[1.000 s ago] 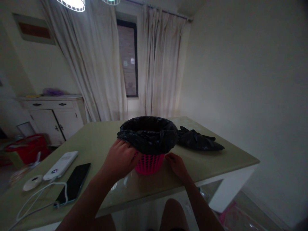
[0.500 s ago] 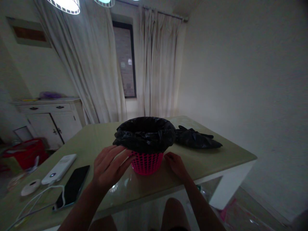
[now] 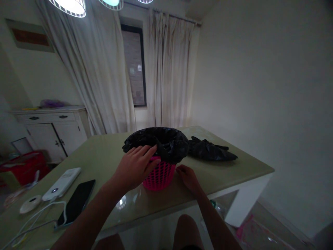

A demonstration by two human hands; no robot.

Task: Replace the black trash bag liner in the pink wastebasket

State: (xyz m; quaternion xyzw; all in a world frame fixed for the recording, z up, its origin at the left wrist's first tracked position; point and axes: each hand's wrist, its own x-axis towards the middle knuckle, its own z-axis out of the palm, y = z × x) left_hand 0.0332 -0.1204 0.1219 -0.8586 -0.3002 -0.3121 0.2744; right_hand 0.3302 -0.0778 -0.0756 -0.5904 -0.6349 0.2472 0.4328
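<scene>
A pink perforated plastic basket (image 3: 160, 177) stands upright on the table, lined with a black garbage bag (image 3: 174, 147) whose edge is folded over the rim. My left hand (image 3: 136, 165) is at the front left of the rim, fingers over the bag and thumb below, gripping the folded edge. Part of the pink rim shows beside the thumb. On the tabletop, close to the right of the basket's base, my right hand (image 3: 187, 177) rests with curled fingers; nothing shows in it. The basket's inside is dark.
Another crumpled black bag (image 3: 212, 151) lies right of the basket. At the left of the table (image 3: 104, 149) are a phone (image 3: 78, 199), a white power bank (image 3: 61, 184), a cable (image 3: 39, 215) and a small round white object (image 3: 30, 204). The table's front edge is near my knees.
My left hand has moved right and up, from the basket's left side onto the bag's front edge, which is lifted there, baring some pink rim. My right hand has stayed put.
</scene>
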